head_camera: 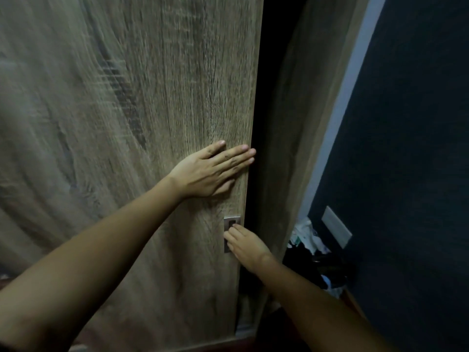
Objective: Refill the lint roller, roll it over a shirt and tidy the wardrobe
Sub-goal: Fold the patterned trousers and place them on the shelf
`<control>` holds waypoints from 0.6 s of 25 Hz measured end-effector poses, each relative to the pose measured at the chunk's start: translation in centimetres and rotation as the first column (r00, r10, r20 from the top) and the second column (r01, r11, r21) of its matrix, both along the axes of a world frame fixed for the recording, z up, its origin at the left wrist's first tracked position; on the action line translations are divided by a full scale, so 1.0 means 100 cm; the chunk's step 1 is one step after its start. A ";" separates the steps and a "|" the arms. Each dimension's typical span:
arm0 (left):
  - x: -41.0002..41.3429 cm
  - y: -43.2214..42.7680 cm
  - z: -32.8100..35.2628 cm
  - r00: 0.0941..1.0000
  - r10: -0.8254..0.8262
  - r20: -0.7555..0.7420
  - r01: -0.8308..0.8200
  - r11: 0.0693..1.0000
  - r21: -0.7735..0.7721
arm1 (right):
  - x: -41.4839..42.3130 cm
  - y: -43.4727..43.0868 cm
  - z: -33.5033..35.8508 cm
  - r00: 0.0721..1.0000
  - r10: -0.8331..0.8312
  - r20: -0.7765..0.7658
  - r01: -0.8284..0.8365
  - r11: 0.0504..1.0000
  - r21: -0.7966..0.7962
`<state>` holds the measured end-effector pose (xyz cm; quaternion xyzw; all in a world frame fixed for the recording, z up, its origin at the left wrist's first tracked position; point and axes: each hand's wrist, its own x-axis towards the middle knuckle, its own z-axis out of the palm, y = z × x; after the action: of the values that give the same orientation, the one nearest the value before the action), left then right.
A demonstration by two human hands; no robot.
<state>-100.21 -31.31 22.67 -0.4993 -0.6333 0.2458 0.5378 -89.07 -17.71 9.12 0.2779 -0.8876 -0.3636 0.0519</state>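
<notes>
1. Two bare forearms reached forward from the bottom edge of the view, the left one long across the lower left, the right one coming up from the lower right.
2. The right hand (245, 243) was at the small metal handle (230, 233) set into the wardrobe door (152, 97) near its right edge. Its fingers (232, 237) lay on the handle plate, loosely curled; whether they hooked into the recess could not be told.
3. The left hand (212, 171) was higher up, pressed flat against the door, palm down on the wood. Its four fingers lay straight and close together, tips reaching the door's right edge, thumb held a little apart above them.
4. The wood-grain door filled the left and middle of the view and was blurred toward the left.
5. Just right of the door's edge ran a narrow dark gap (264, 123), with the wardrobe's side panel (291, 148) beyond it.
6. Farther right stood a dark wall (411, 148) bearing a pale switch plate (336, 226).
7. Low between panel and wall lay a jumble of light and dark items (311, 240), too dim to identify.
8. No lint roller or shirt showed.
</notes>
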 end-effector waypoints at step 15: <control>0.013 0.106 -0.002 0.999 -0.019 -0.028 0.021 0.998 0.051 | 0.005 0.102 -0.016 0.997 -0.071 -0.018 0.071 0.997 0.004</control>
<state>-98.94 -20.71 22.45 -0.4881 -0.6269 0.2308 0.5617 -88.57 -7.53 7.51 0.2431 -0.8955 -0.3699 0.0463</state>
